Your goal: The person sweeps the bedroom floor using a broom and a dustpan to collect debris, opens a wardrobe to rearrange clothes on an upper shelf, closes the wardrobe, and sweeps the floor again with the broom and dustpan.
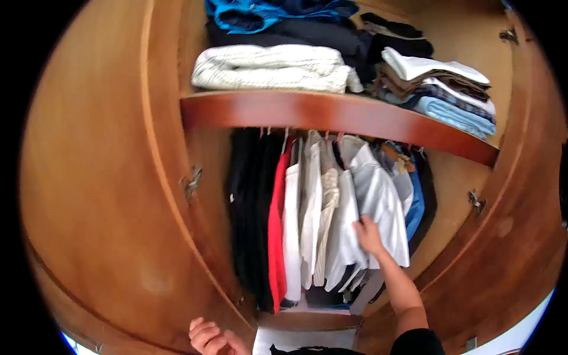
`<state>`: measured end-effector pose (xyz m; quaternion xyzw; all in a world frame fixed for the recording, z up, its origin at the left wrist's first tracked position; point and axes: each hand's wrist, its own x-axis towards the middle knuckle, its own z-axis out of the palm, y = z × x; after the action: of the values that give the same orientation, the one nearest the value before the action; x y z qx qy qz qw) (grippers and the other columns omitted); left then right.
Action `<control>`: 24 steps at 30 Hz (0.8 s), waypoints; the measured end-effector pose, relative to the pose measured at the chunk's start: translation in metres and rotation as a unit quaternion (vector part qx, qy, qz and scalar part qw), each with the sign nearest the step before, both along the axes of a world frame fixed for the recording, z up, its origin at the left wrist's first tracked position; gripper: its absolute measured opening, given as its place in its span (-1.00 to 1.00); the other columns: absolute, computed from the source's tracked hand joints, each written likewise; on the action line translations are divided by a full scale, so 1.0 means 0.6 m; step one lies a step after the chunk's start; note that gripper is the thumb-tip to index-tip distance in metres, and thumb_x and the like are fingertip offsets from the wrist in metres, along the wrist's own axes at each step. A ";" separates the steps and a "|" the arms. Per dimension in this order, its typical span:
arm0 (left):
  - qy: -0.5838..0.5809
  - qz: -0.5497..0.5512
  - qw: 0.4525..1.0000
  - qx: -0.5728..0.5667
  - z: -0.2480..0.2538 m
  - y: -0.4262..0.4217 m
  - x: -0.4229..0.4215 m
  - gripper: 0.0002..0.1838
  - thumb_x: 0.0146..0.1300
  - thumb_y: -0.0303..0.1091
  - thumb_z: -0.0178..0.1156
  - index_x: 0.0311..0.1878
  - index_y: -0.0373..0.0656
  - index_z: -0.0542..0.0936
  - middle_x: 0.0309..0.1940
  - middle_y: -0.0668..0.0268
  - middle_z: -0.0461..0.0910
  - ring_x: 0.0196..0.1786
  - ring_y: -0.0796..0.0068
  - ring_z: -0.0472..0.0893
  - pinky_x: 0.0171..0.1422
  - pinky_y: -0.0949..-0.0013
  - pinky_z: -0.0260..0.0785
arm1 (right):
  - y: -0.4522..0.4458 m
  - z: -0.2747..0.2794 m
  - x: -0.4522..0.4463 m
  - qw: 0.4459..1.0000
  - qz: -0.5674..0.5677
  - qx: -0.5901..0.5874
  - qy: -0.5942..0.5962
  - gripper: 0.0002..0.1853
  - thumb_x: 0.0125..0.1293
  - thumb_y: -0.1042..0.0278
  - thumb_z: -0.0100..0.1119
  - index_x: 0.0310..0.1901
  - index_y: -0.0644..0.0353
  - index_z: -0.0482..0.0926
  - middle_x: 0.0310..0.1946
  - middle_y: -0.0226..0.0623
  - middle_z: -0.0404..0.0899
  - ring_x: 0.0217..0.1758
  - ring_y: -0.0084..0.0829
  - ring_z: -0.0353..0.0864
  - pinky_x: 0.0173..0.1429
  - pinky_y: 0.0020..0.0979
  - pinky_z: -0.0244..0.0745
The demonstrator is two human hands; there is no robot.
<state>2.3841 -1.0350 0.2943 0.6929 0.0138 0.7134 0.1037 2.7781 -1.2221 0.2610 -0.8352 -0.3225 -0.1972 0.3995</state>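
Observation:
Inside the open wardrobe, a row of clothes hangs under the shelf. My right hand (368,234) reaches into the row, its fingers closed at the front edge of a shiny white shirt (378,189). Just left of it hangs another white garment (344,236), then a striped cream one (326,222). Farther left are a red garment (277,248) and several black ones (251,225). Low at the front, away from the clothes, my left hand (214,337) has its fingers curled in, with nothing visible in them.
Above the row, the red-brown shelf edge (331,111) bears a folded cream knit (272,68), blue clothing (254,15) and a folded stack (449,97). Wooden doors stand open at left (94,177) and right (491,260), with metal hinges (476,201) on the frame.

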 end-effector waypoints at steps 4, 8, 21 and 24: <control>-0.020 -0.087 0.996 0.018 0.026 -0.001 0.101 -0.79 -0.02 -0.57 0.04 -0.27 -0.19 0.33 -0.24 0.18 0.33 -0.14 0.23 0.35 0.07 0.13 0.15 | -0.021 0.110 -0.124 0.975 0.205 -0.068 0.047 -0.89 0.15 0.41 0.01 -0.35 0.26 0.47 -0.53 -0.16 0.52 -0.44 -0.33 0.55 -0.36 -0.44 0.43; -0.042 -0.138 0.986 0.078 0.112 -0.004 0.179 -0.81 -0.13 -0.64 0.02 -0.37 -0.21 0.39 -0.26 0.15 0.39 -0.25 0.25 0.43 -0.05 0.13 0.27 | -0.076 0.283 -0.223 0.951 0.156 -0.041 -0.263 -0.91 0.03 0.43 0.14 -0.40 0.20 0.52 -0.54 -0.25 0.51 -0.51 -0.34 0.52 -0.41 -0.45 0.42; -0.129 -0.176 0.955 0.202 0.380 -0.021 0.397 -0.79 -0.35 -0.64 0.04 -0.52 -0.19 0.43 -0.47 0.25 0.39 -0.36 0.22 0.41 -0.18 0.24 0.24 | -0.066 0.757 -0.030 0.871 -0.204 -0.361 -0.264 -0.20 -0.19 0.09 0.29 0.11 0.30 0.24 -0.06 0.05 0.40 0.06 -0.14 0.37 0.14 -0.34 0.23; -0.109 -0.161 0.958 0.212 0.415 -0.016 0.428 -0.80 -0.32 -0.60 0.07 -0.49 -0.20 0.43 -0.42 0.25 0.39 -0.30 0.24 0.41 -0.15 0.25 0.22 | -0.046 0.754 0.008 0.862 -0.222 -0.405 -0.208 -0.39 -0.09 0.07 0.20 0.01 0.25 0.38 -0.13 0.05 0.45 -0.01 -0.09 0.41 0.07 -0.29 0.30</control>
<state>2.6411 -1.0446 0.5432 0.6102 -0.2611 0.7449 0.0686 2.7828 -1.2494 0.7131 -0.9126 -0.2558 -0.3012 -0.1046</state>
